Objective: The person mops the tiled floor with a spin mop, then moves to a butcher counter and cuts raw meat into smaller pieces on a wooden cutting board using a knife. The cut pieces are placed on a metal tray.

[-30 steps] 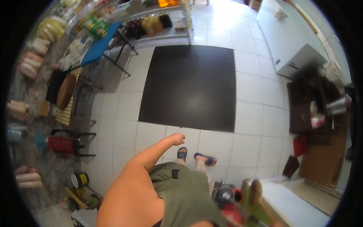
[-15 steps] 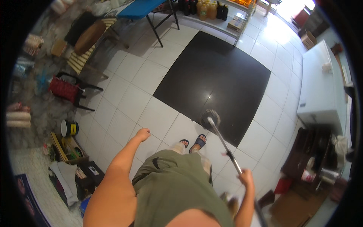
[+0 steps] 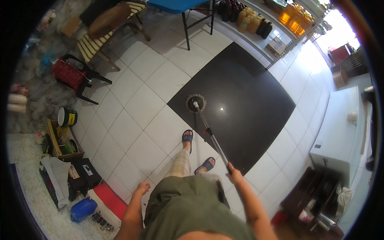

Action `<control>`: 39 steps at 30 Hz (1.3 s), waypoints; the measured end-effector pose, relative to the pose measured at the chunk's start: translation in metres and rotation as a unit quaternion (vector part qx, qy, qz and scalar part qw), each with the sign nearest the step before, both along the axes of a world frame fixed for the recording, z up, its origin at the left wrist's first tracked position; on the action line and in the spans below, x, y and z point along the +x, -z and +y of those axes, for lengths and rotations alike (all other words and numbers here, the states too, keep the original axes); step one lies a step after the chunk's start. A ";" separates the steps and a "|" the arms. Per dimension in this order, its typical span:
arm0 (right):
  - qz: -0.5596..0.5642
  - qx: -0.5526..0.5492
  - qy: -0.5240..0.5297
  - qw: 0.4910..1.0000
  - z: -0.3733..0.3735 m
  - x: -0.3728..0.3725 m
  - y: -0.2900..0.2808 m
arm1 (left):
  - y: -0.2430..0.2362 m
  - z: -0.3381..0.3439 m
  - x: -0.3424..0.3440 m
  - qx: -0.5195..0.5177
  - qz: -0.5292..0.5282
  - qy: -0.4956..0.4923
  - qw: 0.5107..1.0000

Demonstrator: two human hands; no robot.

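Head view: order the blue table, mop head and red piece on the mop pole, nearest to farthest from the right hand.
1. Red piece, partway down the pole
2. Mop head, at the pole's far end
3. Blue table, beyond, at the top edge

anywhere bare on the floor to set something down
Free: the white tiles between the red-and-black chair and the dark mat. The mat is also bare between the mop head and the bottle shelf. Crowded: lower left, where an open box, black cases and a blue object sit close together.
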State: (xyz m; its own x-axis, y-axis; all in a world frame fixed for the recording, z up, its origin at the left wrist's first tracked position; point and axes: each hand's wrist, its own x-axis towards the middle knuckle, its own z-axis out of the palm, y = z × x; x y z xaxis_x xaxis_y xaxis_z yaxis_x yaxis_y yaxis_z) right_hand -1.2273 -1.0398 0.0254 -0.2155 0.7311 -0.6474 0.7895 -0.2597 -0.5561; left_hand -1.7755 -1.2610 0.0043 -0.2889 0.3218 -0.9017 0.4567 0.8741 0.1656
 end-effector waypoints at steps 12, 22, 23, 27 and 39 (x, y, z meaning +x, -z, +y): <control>-0.114 -0.029 -0.058 0.991 0.217 -0.182 0.010 | 0.002 0.079 -0.057 0.087 -0.036 -0.165 0.982; -0.174 -0.069 -0.039 0.982 0.171 -0.143 -0.055 | 0.017 0.096 -0.087 0.142 -0.016 -0.219 0.965; -0.159 -0.052 -0.043 0.985 0.172 -0.143 -0.057 | 0.020 0.098 -0.083 0.112 -0.018 -0.225 0.968; -0.185 -0.007 -0.085 0.979 0.209 -0.183 -0.028 | 0.021 0.109 -0.067 0.130 -0.007 -0.208 0.969; -0.213 -0.044 -0.062 0.974 0.213 -0.182 -0.025 | -0.002 0.156 -0.082 0.152 0.018 -0.191 0.970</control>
